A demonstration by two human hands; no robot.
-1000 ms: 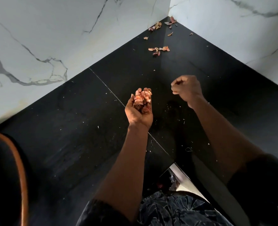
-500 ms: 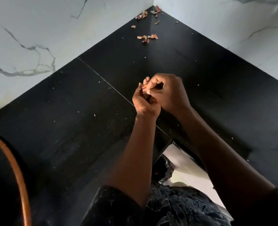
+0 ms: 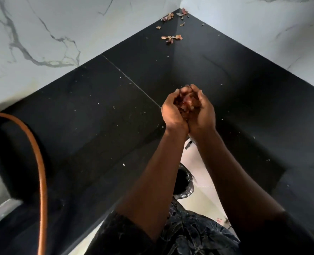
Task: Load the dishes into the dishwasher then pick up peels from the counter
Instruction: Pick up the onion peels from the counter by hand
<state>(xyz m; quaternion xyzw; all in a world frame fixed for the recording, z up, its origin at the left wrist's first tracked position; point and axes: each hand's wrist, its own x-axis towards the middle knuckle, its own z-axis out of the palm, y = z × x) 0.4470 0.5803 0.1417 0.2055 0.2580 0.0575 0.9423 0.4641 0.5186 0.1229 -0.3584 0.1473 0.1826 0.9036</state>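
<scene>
Head view: left hand [image 3: 172, 112] and right hand [image 3: 203, 115] are cupped together, fingers curled round a handful of peels [image 3: 186, 104] above the black counter [image 3: 97, 107]. Loose peels [image 3: 172, 38] lie in the counter's far corner.

Blurred peels [image 3: 186, 105] lie mostly hidden between left hand [image 3: 172, 115] and right hand [image 3: 204, 115].

left hand [image 3: 172, 112] and right hand [image 3: 203, 112] cupped together — gathered peels [image 3: 186, 104] held between | loose peels [image 3: 172, 38] on black counter [image 3: 97, 116] — far corner
</scene>
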